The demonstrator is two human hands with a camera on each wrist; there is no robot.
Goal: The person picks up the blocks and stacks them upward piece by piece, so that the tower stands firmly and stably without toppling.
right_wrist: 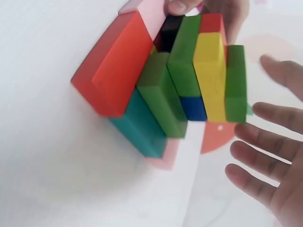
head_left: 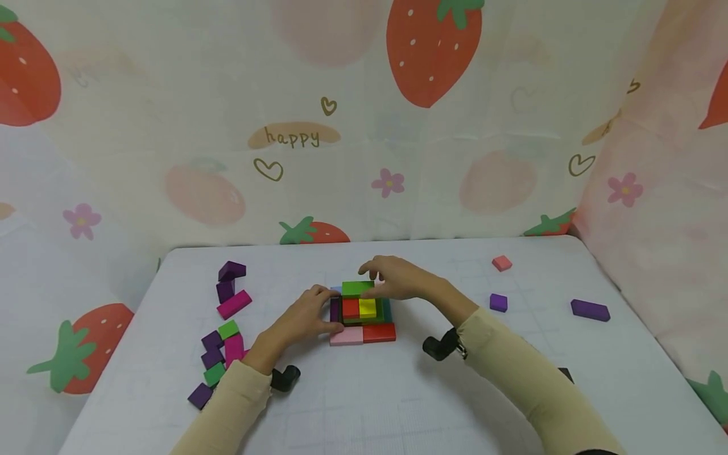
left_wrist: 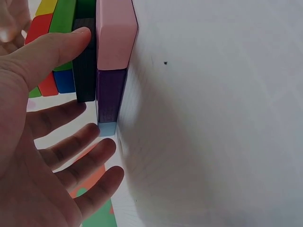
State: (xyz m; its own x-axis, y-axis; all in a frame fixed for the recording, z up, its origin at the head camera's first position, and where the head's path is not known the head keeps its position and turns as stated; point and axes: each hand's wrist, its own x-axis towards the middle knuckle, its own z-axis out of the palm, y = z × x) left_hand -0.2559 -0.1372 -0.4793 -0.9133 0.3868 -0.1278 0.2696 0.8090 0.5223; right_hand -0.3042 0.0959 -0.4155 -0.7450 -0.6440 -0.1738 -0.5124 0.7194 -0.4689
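Note:
A layered stack of coloured wooden blocks stands mid-table. At its front bottom lie a pink block [head_left: 345, 336] and a red block [head_left: 379, 332]; a purple block [left_wrist: 111, 94] lies along the left side. My left hand [head_left: 304, 316] is at the left side, thumb at the near end of a black block [left_wrist: 85, 71], index fingertip by its far end, other fingers spread. On top, a green block [head_left: 357, 289] lies behind a smaller red block [head_left: 350, 308] and a yellow block [head_left: 367, 308]. My right hand [head_left: 398, 278] hovers at that green block's right end, fingers loosely extended, holding nothing.
Loose purple, magenta and green blocks lie at left, including a magenta block [head_left: 234, 305]. On the right are a pink block [head_left: 502, 263], a small purple block [head_left: 498, 303] and a long purple block [head_left: 590, 310]. A strawberry-print curtain [head_left: 352, 189] backs the table.

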